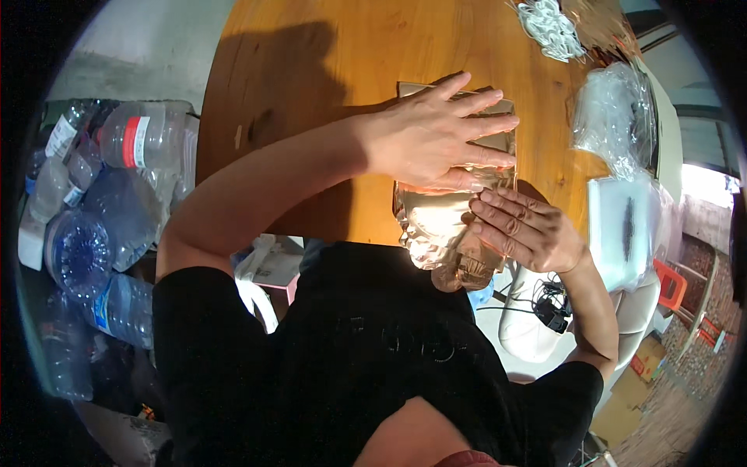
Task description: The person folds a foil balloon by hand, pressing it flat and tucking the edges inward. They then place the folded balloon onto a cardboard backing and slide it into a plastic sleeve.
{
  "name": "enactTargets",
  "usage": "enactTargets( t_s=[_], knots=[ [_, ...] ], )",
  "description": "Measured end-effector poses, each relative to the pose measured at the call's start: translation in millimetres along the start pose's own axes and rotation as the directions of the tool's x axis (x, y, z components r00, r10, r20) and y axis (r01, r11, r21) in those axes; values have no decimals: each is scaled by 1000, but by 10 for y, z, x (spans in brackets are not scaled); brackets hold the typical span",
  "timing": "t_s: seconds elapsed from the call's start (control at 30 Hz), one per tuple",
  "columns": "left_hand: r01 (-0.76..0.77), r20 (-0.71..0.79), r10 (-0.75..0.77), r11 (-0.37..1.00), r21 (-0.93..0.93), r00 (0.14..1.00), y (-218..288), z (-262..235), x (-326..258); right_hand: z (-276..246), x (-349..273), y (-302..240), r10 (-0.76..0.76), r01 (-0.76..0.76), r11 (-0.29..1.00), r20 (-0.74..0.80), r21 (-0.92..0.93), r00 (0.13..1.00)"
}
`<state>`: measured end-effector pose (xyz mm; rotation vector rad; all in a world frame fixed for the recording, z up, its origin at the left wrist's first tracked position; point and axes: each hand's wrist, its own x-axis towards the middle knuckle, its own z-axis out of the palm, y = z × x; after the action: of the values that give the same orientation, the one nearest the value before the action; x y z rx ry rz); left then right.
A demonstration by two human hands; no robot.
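A shiny gold foil packet or sheet (436, 214), wrinkled toward its near end, lies on the wooden table (436, 39); its crumpled end reaches past the near edge. Across its far half my left hand (440, 140) rests flat with the fingers spread wide. My right hand (525, 229) lies over the right side of the foil, fingers stretched out side by side, their tips close to my left thumb. Neither hand grips anything. Both palms hide part of the foil, and I cannot tell whether something is inside it.
A bundle of white cord (548, 29) sits at the table's far right. Clear plastic bags (615, 113) and a stack of pale plastic sleeves (620, 226) lie along the right edge. Plastic bottles (82, 249) fill the left side. Black cables (551, 310) rest on a white seat.
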<state>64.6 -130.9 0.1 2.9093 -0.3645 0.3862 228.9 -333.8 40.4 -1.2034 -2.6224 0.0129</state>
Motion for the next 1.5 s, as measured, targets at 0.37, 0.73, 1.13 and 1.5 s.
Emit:
enactTargets(
  t_s=[0.37,0.73,1.13,1.5],
  knots=[
    [14,-55,-9,994,106,998,-52,112,-26,121,-29,-132,637,-544,600,61,586,768],
    [453,89,-558,560,-693,825,490,-543,-652,98,-27,-175,709,-529,509,19,679,705],
    [524,-135,-646,709,-471,751,809,-316,-717,130,-73,-163,689,-534,495,64,685,721],
    [574,-39,-716,589,-569,697,817,-341,-706,99,-136,-213,612,-456,728,-187,513,768]
  ],
)
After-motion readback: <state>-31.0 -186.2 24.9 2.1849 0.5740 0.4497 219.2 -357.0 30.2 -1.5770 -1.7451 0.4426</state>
